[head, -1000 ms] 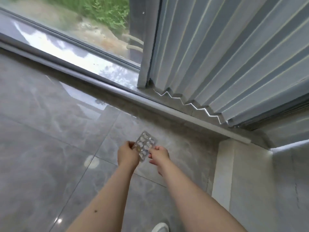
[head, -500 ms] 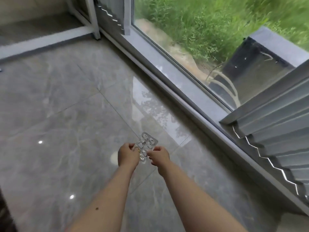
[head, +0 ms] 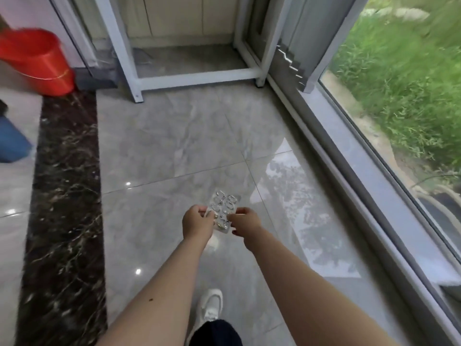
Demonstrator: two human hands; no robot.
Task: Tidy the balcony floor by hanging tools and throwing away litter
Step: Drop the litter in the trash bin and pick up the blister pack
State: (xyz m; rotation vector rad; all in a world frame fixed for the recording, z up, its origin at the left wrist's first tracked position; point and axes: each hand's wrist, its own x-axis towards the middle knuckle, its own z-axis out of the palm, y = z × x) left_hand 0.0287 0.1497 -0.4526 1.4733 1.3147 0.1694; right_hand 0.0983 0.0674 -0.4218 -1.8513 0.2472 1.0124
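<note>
- Litter is in hand: a clear plastic blister pack with silvery foil backing (head: 223, 210), most of its pockets looking pushed out, is held in the air over the glossy grey tiled floor (head: 174, 151), in front of the person's chest and off the ground.
- The left hand (head: 197, 224) pinches the pack's left edge between thumb and curled fingers; the right hand (head: 245, 222) pinches the right edge in the same way. Each grip is closed on the pack, so the sheet spans the gap between them.
- The pack's long axis runs away from the body, its far end pointing toward the white metal rack frame (head: 189, 78) at the end of the balcony and tipped a little upward.
- Both hands sit level with one another, neither clearly nearer the pack; either could carry it alone.
- A red plastic bucket (head: 37, 61) stands far off to the left by the wall, past the dark marbled floor strip (head: 64, 196). I cannot tell whether it serves as the bin; no proper bin is in view.
- My guess is that the pack must travel forward and left, so the left hand would be the natural carrier.
- One white shoe (head: 210, 308) is planted on the tiles below the arms; the window glass (head: 399, 121) runs along the right.
</note>
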